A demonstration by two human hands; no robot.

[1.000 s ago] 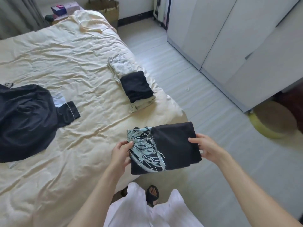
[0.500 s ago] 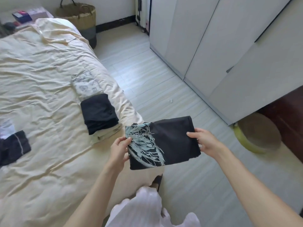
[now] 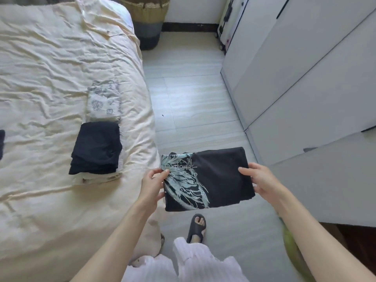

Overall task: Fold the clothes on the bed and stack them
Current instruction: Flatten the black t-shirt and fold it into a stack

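Gripping folded black shirt (image 3: pixel 219 180) edges, left hand (image 3: pixel 151 185) and right hand (image 3: pixel 262 180) outstretched.

woven basket (image 3: pixel 147 17) by the wall, white wardrobe (image 3: pixel 305 78) opposite.

A dark garment (image 3: pixel 1 143) was cut off at the left edge; the woven basket (image 3: pixel 147 17) lost its top; the pale bottom garment (image 3: pixel 97 178) lay mostly hidden.

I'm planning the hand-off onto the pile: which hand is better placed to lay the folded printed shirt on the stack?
Probably the left hand: it grips the printed shirt on the edge nearest the stack on the bed; the right hand holds the far edge.
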